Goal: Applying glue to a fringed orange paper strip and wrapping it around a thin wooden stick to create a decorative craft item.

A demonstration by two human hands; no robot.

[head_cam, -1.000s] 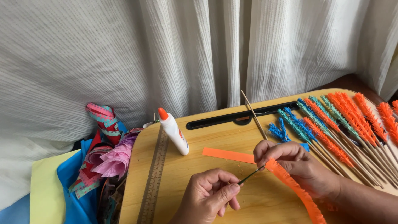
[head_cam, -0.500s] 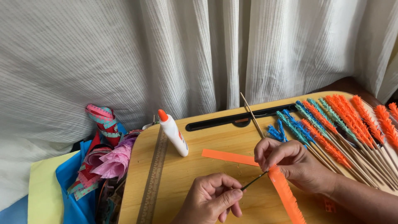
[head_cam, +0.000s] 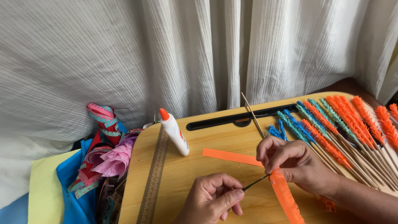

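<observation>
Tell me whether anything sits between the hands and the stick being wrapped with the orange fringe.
Nothing visible does. The left hand pinches the stick at its near end, and the right hand presses the orange fringe directly onto it. The glue bottle lies apart.

Soft, even daylight filters through the pleated white fabric curtain (head_cam: 199, 54) behind, leaving the scene bright without harsh glare. The pale wooden tabletop (head_cam: 207, 174) shows only faint, diffuse shadows beneath each hand. Focus is sharp across the frame, with slight wide-angle bending toward the edges and no visible motion blur.
</observation>
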